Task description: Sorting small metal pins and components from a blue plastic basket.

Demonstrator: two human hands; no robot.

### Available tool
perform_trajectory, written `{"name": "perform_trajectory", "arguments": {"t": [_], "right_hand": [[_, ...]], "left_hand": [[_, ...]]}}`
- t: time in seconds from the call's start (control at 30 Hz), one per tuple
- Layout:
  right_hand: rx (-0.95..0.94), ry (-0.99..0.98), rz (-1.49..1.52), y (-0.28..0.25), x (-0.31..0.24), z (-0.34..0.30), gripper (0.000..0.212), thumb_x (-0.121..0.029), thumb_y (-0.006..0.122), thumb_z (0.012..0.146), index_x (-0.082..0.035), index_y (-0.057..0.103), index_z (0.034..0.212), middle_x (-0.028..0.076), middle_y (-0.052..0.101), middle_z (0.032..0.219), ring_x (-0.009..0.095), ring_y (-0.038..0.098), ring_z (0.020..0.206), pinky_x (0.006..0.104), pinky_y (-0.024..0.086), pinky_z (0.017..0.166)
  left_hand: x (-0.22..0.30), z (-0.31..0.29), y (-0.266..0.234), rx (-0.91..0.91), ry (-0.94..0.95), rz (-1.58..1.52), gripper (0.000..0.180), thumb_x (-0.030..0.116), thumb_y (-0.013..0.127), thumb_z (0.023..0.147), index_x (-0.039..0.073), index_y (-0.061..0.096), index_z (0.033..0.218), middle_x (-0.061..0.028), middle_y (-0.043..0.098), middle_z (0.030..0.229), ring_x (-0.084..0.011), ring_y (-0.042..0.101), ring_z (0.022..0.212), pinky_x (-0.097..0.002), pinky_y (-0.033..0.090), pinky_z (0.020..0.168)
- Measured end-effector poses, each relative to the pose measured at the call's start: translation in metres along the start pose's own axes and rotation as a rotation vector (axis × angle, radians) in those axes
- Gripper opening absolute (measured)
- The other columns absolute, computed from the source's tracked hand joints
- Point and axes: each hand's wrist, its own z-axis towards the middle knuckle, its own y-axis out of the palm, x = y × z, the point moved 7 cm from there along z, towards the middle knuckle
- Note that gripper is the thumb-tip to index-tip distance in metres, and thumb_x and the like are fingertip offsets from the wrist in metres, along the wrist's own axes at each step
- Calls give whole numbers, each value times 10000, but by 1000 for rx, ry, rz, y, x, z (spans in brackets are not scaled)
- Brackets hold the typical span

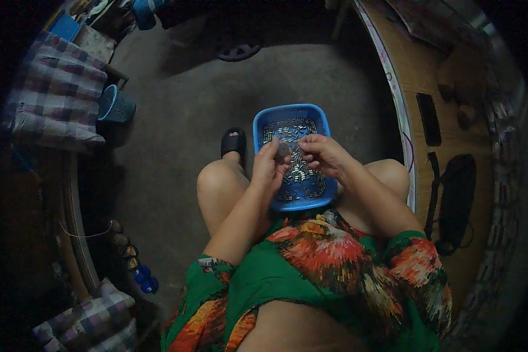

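A blue plastic basket [321,120] rests between my knees, its bottom strewn with many small shiny metal pieces [299,170] shaped like short pins. Above it, my left hand [268,165] is closed round a small grey disc-like piece [284,149], gripped between thumb and fingers. My right hand [327,156] hovers over the basket's right half, thumb and forefinger pinched together close to the grey piece. Whatever lies in that pinch is too small to make out. The two hands are a short gap apart.
A black slipper [233,142] is on my left foot. To the left stand a blue-green bin [117,105] and a checked cloth [61,94]. Along the right runs a cardboard-covered surface [422,170] bearing a dark bag [456,196]. A dark wheel-like base [239,51] is farther off on the floor.
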Motion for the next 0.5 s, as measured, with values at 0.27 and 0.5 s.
{"name": "perform_trajectory", "arguments": {"t": [0.27,0.5], "right_hand": [[12,-50,-125,4,-5,-2,188,-110,539,820,-23,535,986,-16,516,719,36,443,575,150,343,435],[83,-131,-276,3,-9,-3,151,-136,569,797,-43,568,916,-29,509,667,36,436,559,160,334,456]], "left_hand": [[-2,-1,4,-69,-12,-22,241,287,505,850,47,522,867,-52,549,729,-116,494,550,-211,399,451],[-9,-3,8,-77,-91,-33,222,260,515,847,42,527,889,-45,550,736,-123,518,582,-221,439,487]]}}
